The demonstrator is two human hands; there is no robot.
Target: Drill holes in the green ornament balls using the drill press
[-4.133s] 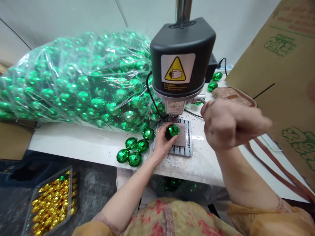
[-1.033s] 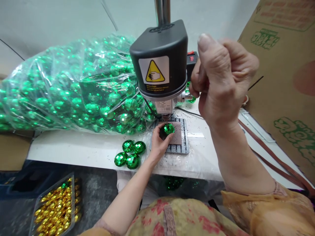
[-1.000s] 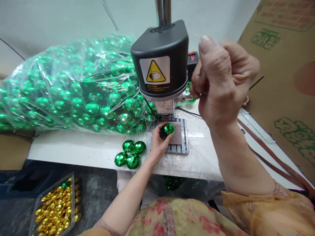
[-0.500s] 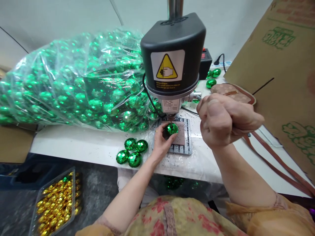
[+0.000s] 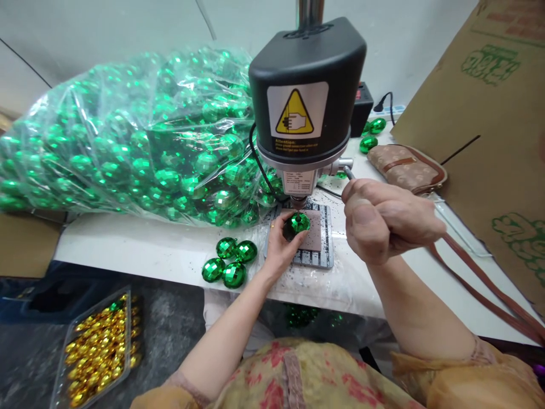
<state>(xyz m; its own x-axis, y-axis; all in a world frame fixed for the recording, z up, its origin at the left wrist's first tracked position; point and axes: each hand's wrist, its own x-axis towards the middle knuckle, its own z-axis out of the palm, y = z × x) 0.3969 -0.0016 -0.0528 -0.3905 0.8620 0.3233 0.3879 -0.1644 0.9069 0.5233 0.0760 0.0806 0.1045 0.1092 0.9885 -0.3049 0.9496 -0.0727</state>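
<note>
Green ball [image 5: 300, 222] — held in the left grip [image 5: 280, 244]; right grip [image 5: 388, 218] closed round a metal lever [image 5: 349, 172].

We face a pale grey-white wall [image 5: 238, 25], marked by a thin dark line slanting down at far left and a fainter one nearer the middle. Before it runs a white tabletop [image 5: 123, 244], evenly lit and faintly glossy, with a power strip [image 5: 399, 110] near its back edge and a large brown box [image 5: 438, 108] rising at our right. Below the front edge we look down on a dark grey floor [image 5: 174, 324], mottled with paler smudges.
</note>
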